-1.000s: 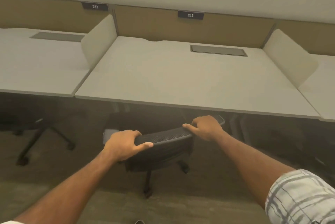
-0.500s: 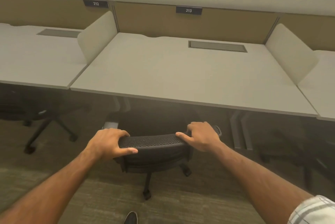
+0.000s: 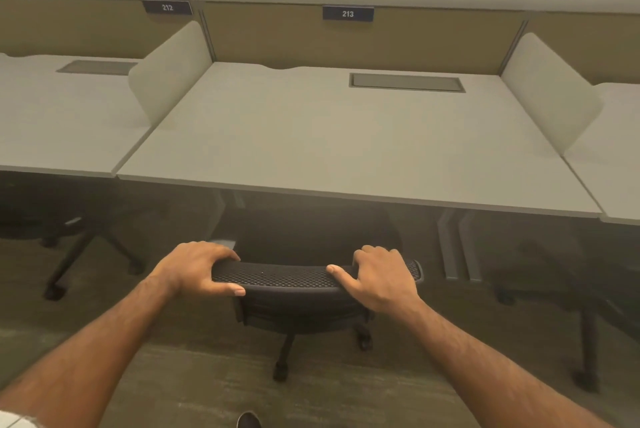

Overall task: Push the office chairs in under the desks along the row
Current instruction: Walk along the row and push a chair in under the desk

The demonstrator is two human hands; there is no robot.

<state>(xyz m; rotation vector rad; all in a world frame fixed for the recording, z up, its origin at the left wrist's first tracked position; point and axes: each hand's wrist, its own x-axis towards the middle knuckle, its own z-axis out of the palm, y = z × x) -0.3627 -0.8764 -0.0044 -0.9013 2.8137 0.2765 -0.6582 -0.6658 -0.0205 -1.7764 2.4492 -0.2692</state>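
In the head view, the top edge of a black mesh office chair (image 3: 298,277) is gripped by the left hand (image 3: 194,268) and right hand (image 3: 381,280), fingers curled over it and thumbs along the rear, spaced wide so it can be steered straight. Its seat is already tucked beneath the surface (image 3: 346,150) labelled 213, with the backrest just short of the front edge.

Light: even, soft, warm yellowish cast, from overhead.
Table (image 3: 332,150): brightest area, evenly lit, no glare.
Under table: deep shadow, chair (image 3: 298,292) base and legs murky.
Floor (image 3: 180,389): dim, carpet grain smeared.
Sharpness: soft throughout, compression haze; signs (image 3: 347,13) readable.
Distortion: wide-angle bowing, table edges and dividers (image 3: 550,95) splayed toward corners.
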